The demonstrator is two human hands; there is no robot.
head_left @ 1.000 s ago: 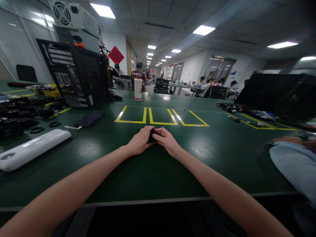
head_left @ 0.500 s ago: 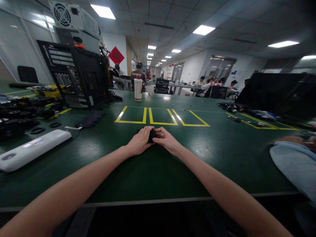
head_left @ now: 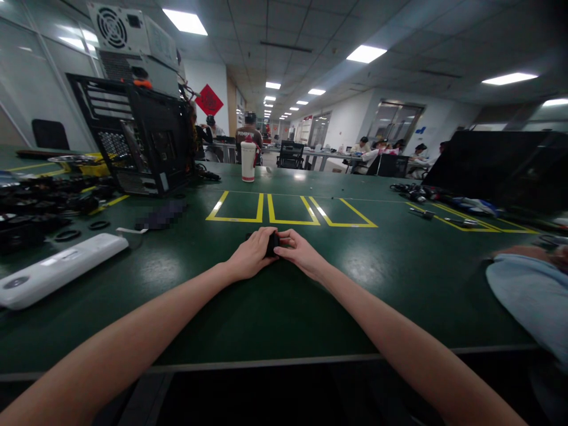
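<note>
A: What are the hands doing?

B: The left hand point(head_left: 254, 253) curls over a black piece point(head_left: 272, 244), fingers bent round it. The right hand point(head_left: 302, 254) pinches its right end between thumb and fingers.

A: So where's the piece?

B: Between the two hands, mid-table, just this side of the yellow tape point(head_left: 293, 222). I can't tell whether it touches the table point(head_left: 275, 319).

A: Any containers?

B: The cup point(head_left: 248, 163), upright beyond the tape. It's pale with a red top, so its contents are hidden.

A: And on the left?

B: A white bar point(head_left: 62, 269) and, near it, black rings point(head_left: 66, 235). Further back stands the case point(head_left: 137, 136), all slots and mesh; the inside is too dark to make out. Wires point(head_left: 190, 94) show at its right edge, and a fan box point(head_left: 128, 26) sits high on the stack.

A: Right side?

B: A pale blue sleeve point(head_left: 523, 284) near the edge, and a dark screen point(head_left: 497, 165) behind cables point(head_left: 410, 192).
</note>
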